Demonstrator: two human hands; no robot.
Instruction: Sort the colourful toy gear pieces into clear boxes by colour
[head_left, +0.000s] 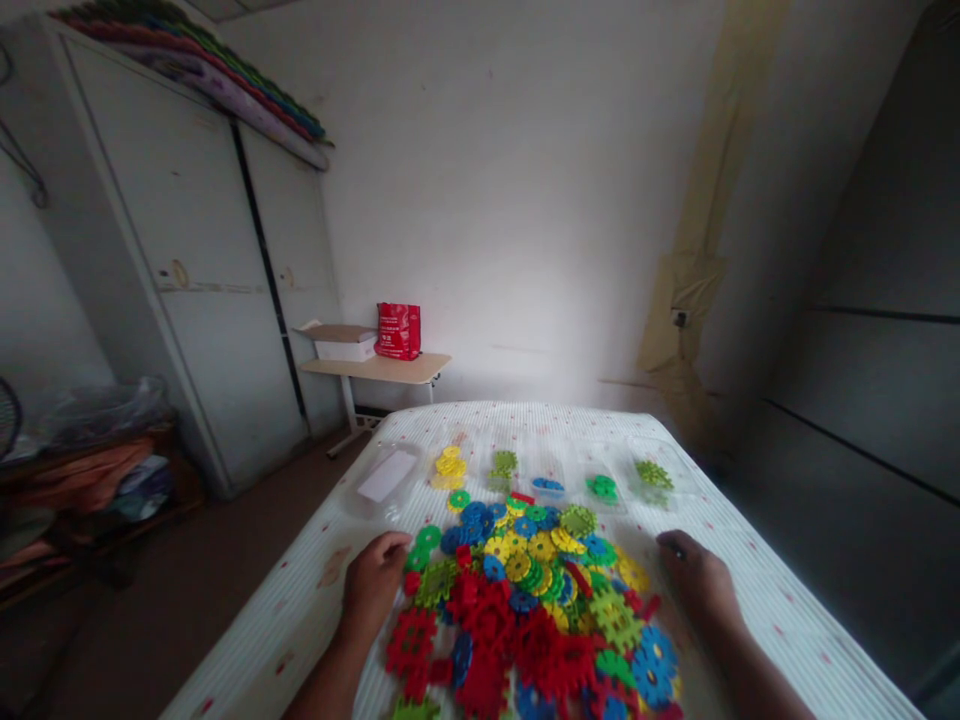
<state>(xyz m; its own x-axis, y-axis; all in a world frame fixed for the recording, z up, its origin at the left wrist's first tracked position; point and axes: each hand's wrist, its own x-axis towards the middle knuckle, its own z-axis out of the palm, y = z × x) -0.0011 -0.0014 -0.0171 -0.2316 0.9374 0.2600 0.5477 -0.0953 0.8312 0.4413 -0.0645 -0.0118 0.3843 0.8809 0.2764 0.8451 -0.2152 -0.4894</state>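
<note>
A big loose heap of plastic gear and connector pieces (525, 570) in red, yellow, green and blue covers the near middle of the table. My left hand (377, 572) rests at the heap's left edge with fingers curled in, close to some green discs (426, 540); I see nothing in it. On the opposite side, my right hand (697, 572) rests on the cloth with fingers curled, a little apart from the blue gear pieces (654, 665). Nothing shows in that hand either. Red pieces (484, 630) lie thickest at the near side.
Behind the heap stand clear trays with yellow pieces (450, 468), lime gears (504, 464), blue pieces (548, 485), green pieces (602, 487) and more lime gears (653, 474). A clear container with a white card (387, 475) is at left. Farther back, a side table (405, 368) holds a red bag (398, 331).
</note>
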